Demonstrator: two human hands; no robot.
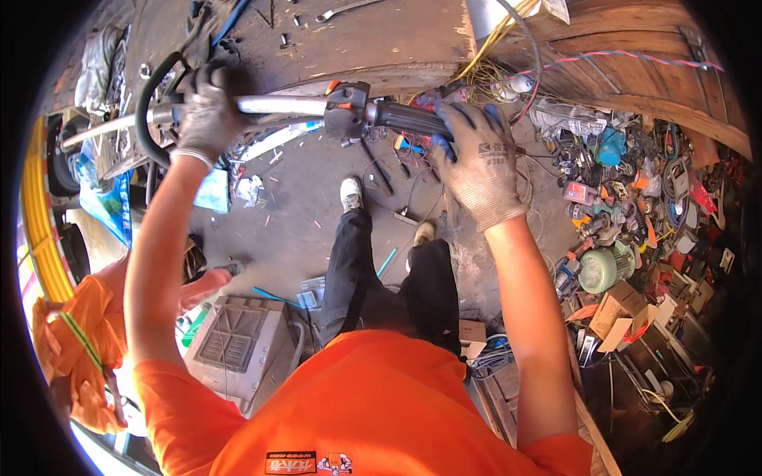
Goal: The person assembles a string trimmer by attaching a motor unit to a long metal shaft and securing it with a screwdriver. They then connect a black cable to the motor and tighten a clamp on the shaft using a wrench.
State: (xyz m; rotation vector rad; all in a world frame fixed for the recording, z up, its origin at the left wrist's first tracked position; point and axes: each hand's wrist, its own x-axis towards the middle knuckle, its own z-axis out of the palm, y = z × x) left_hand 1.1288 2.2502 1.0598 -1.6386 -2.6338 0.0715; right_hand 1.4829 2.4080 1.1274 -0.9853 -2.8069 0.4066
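Observation:
A brush cutter shaft runs sideways in front of me, a silver tube with a black loop handle at its left part. My left hand, in a grey knit glove and slightly blurred, is wrapped round the shaft beside the loop. To the right sits a black control housing with orange switches, then a ribbed black grip. My right hand, gloved with dark blue fingertips, curls over the right end of that grip. Its palm side and thumb underside are hidden.
A wooden workbench with a wrench spans the far side. Tools, parts and a green motor crowd the right. A grey plastic case stands left of my legs. Another person in orange clothing is at the left.

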